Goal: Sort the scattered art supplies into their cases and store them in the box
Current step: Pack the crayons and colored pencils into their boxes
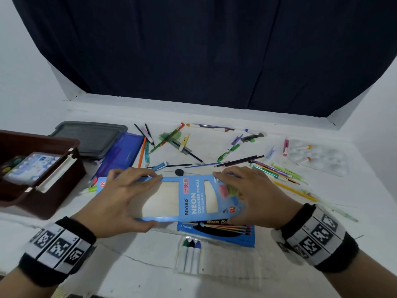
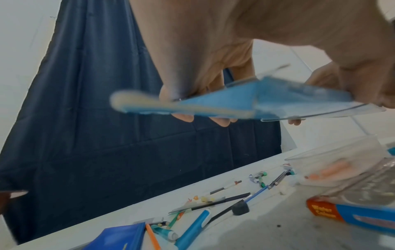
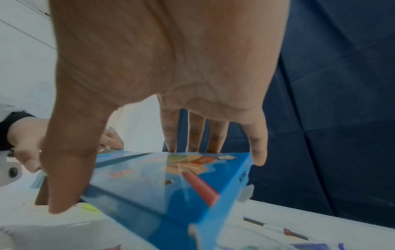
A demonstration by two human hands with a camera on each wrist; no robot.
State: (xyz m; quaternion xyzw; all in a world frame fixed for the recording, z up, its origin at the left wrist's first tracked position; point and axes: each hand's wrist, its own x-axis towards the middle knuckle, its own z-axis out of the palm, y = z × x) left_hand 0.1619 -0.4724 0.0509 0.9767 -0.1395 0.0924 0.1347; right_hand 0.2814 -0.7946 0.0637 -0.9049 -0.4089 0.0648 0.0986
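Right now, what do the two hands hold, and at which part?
Both hold one blue pencil case above the table: the left hand grips its left end, the right hand its right end.

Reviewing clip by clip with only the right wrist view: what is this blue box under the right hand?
Observer: The head view reads Ninso Neon Coloured Pencils on that pencil case; no pencils show through its windows.
Operator: Where's the storage box?
Observer: The brown box sits at the left of the table, a pale packet inside.
Operator: Any pencils out?
Observer: Yes, loose pencils lie scattered beyond the case.
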